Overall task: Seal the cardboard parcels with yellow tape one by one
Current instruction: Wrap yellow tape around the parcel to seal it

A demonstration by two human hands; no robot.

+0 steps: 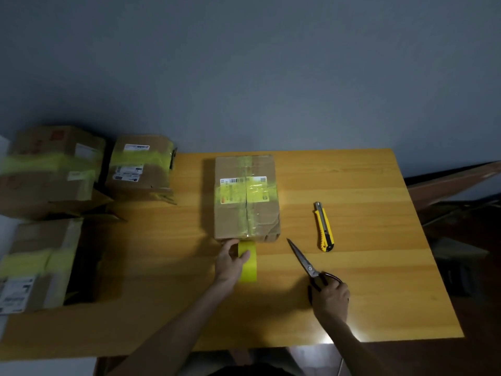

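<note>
Holding the yellow tape (248,267) out from the near edge of the parcel (245,196) at frame centre, our left hand (230,263) pinches it between thumb and fingers | our right hand (330,297) grips the scissors (302,259), blades together, angled toward the tape, ready, we judge, to cut | utility knife (324,226) idle at right | taped parcels (54,169) parked at left

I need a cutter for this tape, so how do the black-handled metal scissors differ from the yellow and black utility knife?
The right hand grips the black-handled metal scissors; the yellow and black utility knife lies untouched. The scissors slant toward the cardboard parcel; the knife runs nearly straight away. Both are right of that parcel.
</note>
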